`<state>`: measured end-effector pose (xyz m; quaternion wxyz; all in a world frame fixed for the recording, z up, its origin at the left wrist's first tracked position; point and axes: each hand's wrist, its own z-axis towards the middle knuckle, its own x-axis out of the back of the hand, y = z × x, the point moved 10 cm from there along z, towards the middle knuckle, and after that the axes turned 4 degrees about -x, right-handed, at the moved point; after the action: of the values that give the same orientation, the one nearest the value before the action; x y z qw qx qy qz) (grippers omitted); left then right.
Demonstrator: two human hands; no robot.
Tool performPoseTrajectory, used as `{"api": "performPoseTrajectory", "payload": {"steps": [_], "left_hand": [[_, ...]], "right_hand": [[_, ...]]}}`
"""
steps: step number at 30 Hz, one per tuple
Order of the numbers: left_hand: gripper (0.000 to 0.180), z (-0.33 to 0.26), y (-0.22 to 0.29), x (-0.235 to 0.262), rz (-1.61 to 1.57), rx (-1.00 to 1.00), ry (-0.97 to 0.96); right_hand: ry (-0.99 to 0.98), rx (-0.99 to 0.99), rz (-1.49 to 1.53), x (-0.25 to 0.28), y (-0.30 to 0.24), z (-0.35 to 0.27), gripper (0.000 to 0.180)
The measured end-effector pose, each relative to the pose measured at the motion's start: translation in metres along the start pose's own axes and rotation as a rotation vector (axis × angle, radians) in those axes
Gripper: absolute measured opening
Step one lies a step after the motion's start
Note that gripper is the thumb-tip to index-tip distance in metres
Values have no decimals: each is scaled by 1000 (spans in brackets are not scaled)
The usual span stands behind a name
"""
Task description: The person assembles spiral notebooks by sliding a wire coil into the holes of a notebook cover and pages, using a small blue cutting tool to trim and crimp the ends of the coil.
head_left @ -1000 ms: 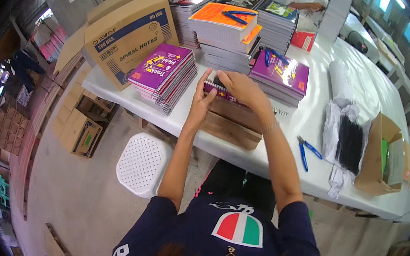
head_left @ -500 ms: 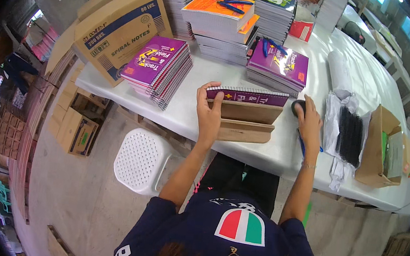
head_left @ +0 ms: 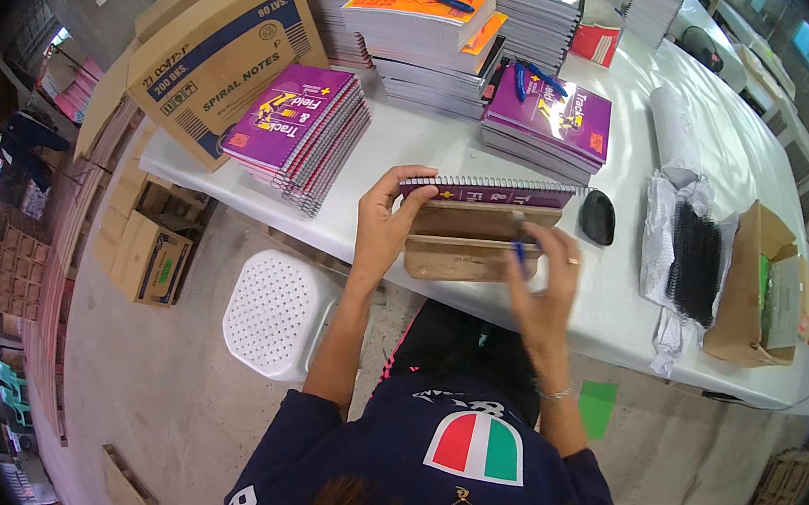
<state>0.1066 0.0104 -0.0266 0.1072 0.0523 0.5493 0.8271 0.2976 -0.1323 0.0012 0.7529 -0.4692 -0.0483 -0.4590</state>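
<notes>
A purple spiral notebook (head_left: 499, 194) stands on edge in a wooden holder (head_left: 458, 261), its wire coil along the top. My left hand (head_left: 391, 214) grips the notebook's left end, thumb in front and fingers behind. My right hand (head_left: 546, 292), slightly blurred, is at the holder's right side, closed around blue-handled pliers (head_left: 520, 252); their tip is smeared by motion near the notebook. On the table to the right of the notebook lies a smooth black oval object (head_left: 598, 217).
Purple notebooks stand stacked at left (head_left: 294, 132) and behind (head_left: 547, 120). Blue pliers lie on the rear stack and on an orange-topped stack (head_left: 419, 17). A carton (head_left: 232, 67) stands far left. Black coils (head_left: 694, 268) and an open box (head_left: 751, 289) are right; a white stool (head_left: 280, 313) stands below.
My right hand has left the black oval object and moved left to the holder with the blue-handled pliers. My left hand and the holder have shifted slightly left.
</notes>
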Motion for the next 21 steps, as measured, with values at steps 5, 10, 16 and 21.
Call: {"api": "performPoseTrajectory", "payload": {"steps": [5,10,16,21], "left_hand": [[20,4,0,-10,-29,52,-55],[27,3,-3,-6,-88,33,-52],[30,1,4,-7,-52,10,-21],[30,1,1,-2,50,114,-37]], "right_hand": [[-34,172,110,-49,-67,14,39],[-24,194,117,-69,-72,15,40],[-237,-104,424,-87,-49,16,37],[-745,-931,1581,-133,-44,-5,33]]}}
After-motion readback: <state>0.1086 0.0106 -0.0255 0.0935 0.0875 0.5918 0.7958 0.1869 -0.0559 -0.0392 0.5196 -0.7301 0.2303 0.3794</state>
